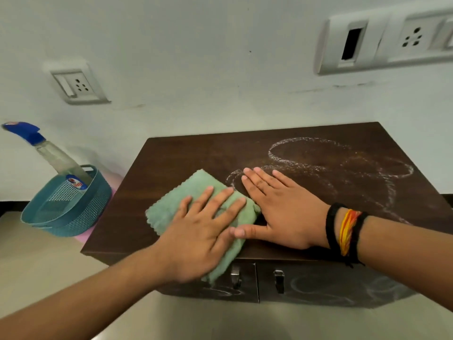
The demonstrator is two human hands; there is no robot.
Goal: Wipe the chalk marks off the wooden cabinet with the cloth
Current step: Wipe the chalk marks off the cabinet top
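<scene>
A dark wooden cabinet (pixel 191 153) stands against the wall, its top marked with white chalk loops (pixel 306 153) on the right half. More chalk swirls show on its front doors (pixel 318 285). A folded green cloth (pixel 176 200) lies on the left part of the top. My left hand (pixel 203 231) lies flat on the cloth with fingers spread, pressing it down. My right hand (pixel 279 207) rests flat on the bare wood beside the cloth, fingers apart, thumb touching the cloth's edge, and holds nothing.
A teal plastic basket (pixel 61 212) with a blue-capped spray bottle (pixel 56 158) stands left of the cabinet on a pink surface. Wall sockets (pixel 78 82) and a switch panel (pixel 382 38) sit on the white wall. Two metal handles (pixel 257 278) hang on the cabinet front.
</scene>
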